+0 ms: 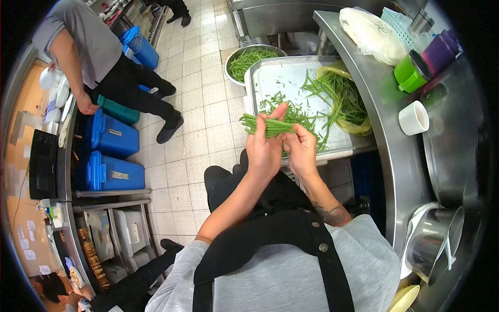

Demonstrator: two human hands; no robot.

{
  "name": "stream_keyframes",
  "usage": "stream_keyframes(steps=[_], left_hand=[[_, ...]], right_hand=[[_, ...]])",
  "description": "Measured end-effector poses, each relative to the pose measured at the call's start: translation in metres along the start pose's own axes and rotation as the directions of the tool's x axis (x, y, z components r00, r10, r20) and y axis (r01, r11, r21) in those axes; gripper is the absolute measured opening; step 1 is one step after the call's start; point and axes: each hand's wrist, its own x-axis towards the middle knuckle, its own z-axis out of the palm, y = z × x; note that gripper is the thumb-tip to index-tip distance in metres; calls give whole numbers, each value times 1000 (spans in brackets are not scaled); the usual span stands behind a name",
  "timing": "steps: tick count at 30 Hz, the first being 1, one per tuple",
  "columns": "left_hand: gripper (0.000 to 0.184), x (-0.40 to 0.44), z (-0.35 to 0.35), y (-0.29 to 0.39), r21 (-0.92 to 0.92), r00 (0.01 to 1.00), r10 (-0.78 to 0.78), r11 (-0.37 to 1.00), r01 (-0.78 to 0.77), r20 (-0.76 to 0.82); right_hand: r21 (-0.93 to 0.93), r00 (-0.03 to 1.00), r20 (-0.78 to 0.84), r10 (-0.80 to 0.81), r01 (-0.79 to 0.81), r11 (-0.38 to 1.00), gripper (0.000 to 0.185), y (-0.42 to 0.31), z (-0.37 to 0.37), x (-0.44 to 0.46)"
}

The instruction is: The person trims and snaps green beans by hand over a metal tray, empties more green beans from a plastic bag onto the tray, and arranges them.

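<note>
A bundle of green beans (270, 126) lies across both my hands, above a white tray (264, 82). My left hand (264, 148) is wrapped round the bundle's left and middle part. At its right end, the fingers of my right hand (301, 148) pinch the beans. Cut bean pieces (299, 110) are scattered over the tray below. A yellowish plastic bag (358, 127) of long whole beans sits open on the tray's right side. Behind the tray's left corner stands a metal bowl (227, 70) filled with more beans.
A steel counter (382, 140) on the right carries a white cup (414, 118), a green container (412, 72), a purple container (442, 51) and a metal pot (434, 244). At left, a person in grey (86, 47) stands by blue bins (115, 136) along another counter. Tiled floor (179, 166) lies between.
</note>
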Motion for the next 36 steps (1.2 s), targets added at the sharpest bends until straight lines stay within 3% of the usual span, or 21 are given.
stream_keyframes(steps=[1, 4, 6, 7, 8, 10, 12, 13, 14, 16, 19, 21, 25, 28, 29, 32, 34, 35, 36], left_hand=[[22, 0, 0, -1, 24, 999, 40, 999, -41, 26], [20, -4, -4, 6, 191, 980, 200, 962, -197, 4], [21, -2, -6, 17, 197, 986, 168, 967, -161, -18], [21, -2, -7, 23, 174, 990, 132, 977, -122, -47], [20, -1, -7, 28, 147, 993, 95, 986, -84, -75], [16, 5, -15, 37, 83, 975, 61, 996, -44, -212], [13, 12, -48, 39, 9, 940, 12, 1000, -10, -342], [11, 16, -65, 43, -45, 917, -59, 998, 45, -394], [10, 20, -82, 48, -102, 888, -131, 990, 96, -440], [9, 27, -109, 58, -114, 827, -205, 979, 171, -524], [8, 50, -151, 68, -52, 775, -215, 972, 230, -594], [10, 72, -168, 71, 23, 747, -217, 955, 296, -629], [22, 152, -176, 73, 223, 763, -320, 830, 511, -561], [19, 230, -167, 66, 336, 810, -302, 795, 505, -502], [19, 267, -197, 55, 335, 847, -344, 806, 487, -405], [42, 309, -174, 49, 335, 781, -343, 760, 557, -521], [58, 315, -184, 33, 412, 695, -287, 635, 653, -659], [66, 313, -192, 25, 437, 648, -247, 563, 701, -721], [67, 309, -214, 11, 505, 636, -93, 526, 685, -766]], right_hand=[[104, 1000, -18, 25, -23, 994, 10, 3, 1, 3], [276, 956, -291, 36, 48, 960, 10, -8, -16, 34], [113, 980, -193, -46, 69, 991, 10, -14, -30, 45], [-72, 994, -90, -59, 52, 996, 11, -21, -37, 46], [-351, 988, -100, -118, 76, 933, 9, -27, -38, 47], [-734, 958, 94, -272, 251, 631, 14, -34, -44, 52], [-839, 891, 281, -356, 408, 360, 22, -46, -36, 52], [-887, 879, 343, -331, 419, 194, 27, -38, -44, 55], [-911, 899, 335, -283, 386, 146, 32, -34, -50, 55], [-917, 925, 302, -229, 348, 195, 43, -25, -56, 55], [-964, 964, 259, -56, 261, 39, 62, -19, -64, 52], [-965, 966, 259, 0, 258, -42, 63, -12, -68, 53], [-954, 961, 267, 75, 275, -117, 61, -11, -67, 54], [-956, 962, 256, 92, 266, -124, 59, -13, -63, 55], [-958, 963, 250, 96, 261, -122, 58, -14, -62, 55], [-961, 965, 234, 117, 248, -126, 59, -16, -58, 57], [-962, 966, 217, 141, 236, -134, 59, -17, -56, 59], [-966, 966, 208, 155, 228, -125, 59, -18, -55, 60], [-967, 966, 197, 169, 220, -126, 59, -18, -53, 61]])
